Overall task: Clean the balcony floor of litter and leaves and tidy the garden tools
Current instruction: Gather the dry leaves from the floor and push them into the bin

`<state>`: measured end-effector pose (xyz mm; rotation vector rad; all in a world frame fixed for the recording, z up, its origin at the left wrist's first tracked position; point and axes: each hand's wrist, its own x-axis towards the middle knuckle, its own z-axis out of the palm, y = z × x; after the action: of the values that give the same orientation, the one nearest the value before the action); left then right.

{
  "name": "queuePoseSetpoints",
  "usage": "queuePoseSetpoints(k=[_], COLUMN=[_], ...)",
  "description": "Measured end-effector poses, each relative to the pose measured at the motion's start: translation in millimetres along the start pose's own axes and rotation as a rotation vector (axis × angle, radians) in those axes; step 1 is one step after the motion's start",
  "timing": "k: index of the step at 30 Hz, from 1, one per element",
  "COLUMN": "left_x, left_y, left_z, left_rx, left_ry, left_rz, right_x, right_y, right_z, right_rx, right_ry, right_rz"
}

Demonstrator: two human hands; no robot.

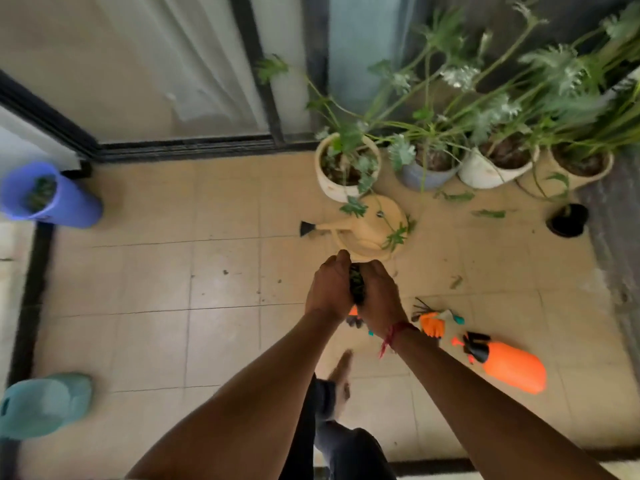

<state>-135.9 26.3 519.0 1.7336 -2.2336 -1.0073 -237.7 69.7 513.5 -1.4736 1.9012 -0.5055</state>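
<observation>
The can [367, 230] sits on the floor [173, 271]. Behind it stands a row of pots [498, 168]; right of it, a small pot [568, 220]. Far left of it is the bin [69, 206]. Just before it, the left hand [327, 289] and right hand [379, 296] hold leaves [356, 287] between them; before it to the right lie tools [436, 320] and a sprayer [509, 367].

Floor tiles [156, 278] — beige, smooth, dull sheen, gritty specks.
Watering can [372, 223]: cream plastic, smooth, matt.
Spray bottle [512, 367]: orange plastic, glossy; black plastic head.
Bin [74, 206]: purple plastic, soft shine.
Plant pots [329, 183]: pale, smooth, glazed-looking.
Door frame [187, 147]: black, metal-looking, matt.
Curtain [194, 64]: white cloth, sheer.
Leaf clump [356, 285] — dark, rough, matt.
Wrist thread [393, 336]: red yarn.
</observation>
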Motion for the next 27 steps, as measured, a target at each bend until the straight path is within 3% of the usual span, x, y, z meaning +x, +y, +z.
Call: queuePoseSetpoints(k=[12,22,27], left_x=[-53,-58,-30], left_y=[-264,-475,-550], left_z=[-252,-426,-479], left_rx=[-0.081,-0.103,-0.117], left_ry=[0.219,0.372,0.405], left_rz=[-0.219,-0.371,-0.468], right_x=[48,122,184], right_y=[-321,-538,-605], right_z=[185,350,409], right_rx=[-0.048,-0.052,-0.104], right_ry=[-0.190,-0.377,-0.466], right_rz=[-0.184,-0.307,-0.370])
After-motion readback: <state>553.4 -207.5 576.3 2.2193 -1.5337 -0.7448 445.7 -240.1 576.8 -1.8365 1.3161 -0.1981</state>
